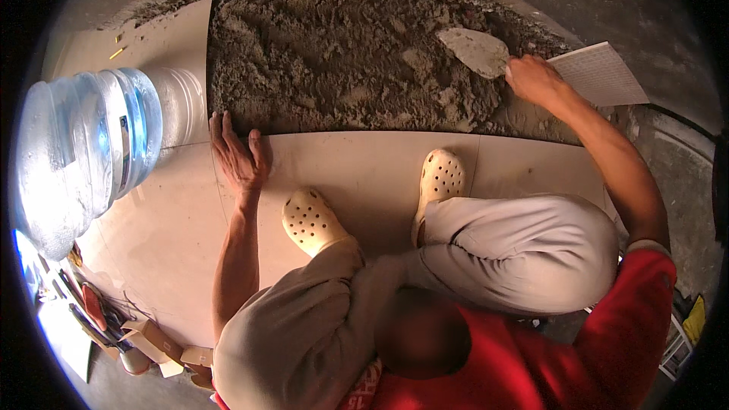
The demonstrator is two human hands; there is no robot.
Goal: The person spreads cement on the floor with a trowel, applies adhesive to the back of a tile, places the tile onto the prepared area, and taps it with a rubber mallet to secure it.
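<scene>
- Nearest me, at the bottom of the view, I see a crouching person in a red top and beige trousers, with two cream perforated clogs [311, 220] planted on the laid tile floor [175, 228].
- The left hand [239, 156] lies flat on the floor with fingers spread, palm down, fingertips reaching the far edge of the laid tiles where the mortar begins. It grips nothing; it looks like a prop for balance.
- To the left, a large clear water jug [83, 152] lies on its side on the tiles, well apart from both hands. Cardboard boxes [163, 345] and small clutter sit at the near left corner of the floor.
- Beyond the tile edge, a mortar bed [334, 61] of rough, lumpy grey-brown mix fills the unlaid strip.
- The right hand [535, 80] reaches out over the far right part of that bed, fingers curled tight around the handle of a trowel [477, 52].
- The trowel blade lies up and to the left of the right hand; its long axis runs from the hand toward the far left, tip pointing into the middle of the bed, blade face resting on or just above the mix; I cannot tell which.
- The right hand is the one on the tool; the left is well apart from it, at the near edge of the bed.
- Just beyond the right hand, a loose pale tile [600, 72] lies at the bed's far right corner, close beside the wrist.
</scene>
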